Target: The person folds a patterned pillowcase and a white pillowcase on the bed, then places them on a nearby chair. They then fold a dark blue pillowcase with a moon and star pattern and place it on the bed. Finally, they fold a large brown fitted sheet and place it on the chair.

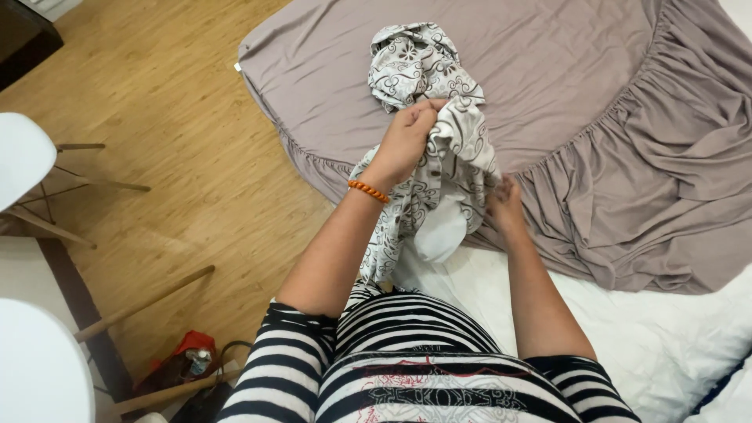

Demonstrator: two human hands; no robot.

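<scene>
We hold both arms out ahead of us, bare from the striped sleeves down. Our left hand (407, 141) is raised, knuckles up, fingers closed in a tight pinch, a beaded orange band on its wrist. Our right hand (505, 205) sits lower, fingers curled and partly hidden.

A home bedroom: a bed (666, 345) with a loose taupe fitted sheet (595, 117), wooden floor (180, 157), and white chairs (23, 157).
</scene>
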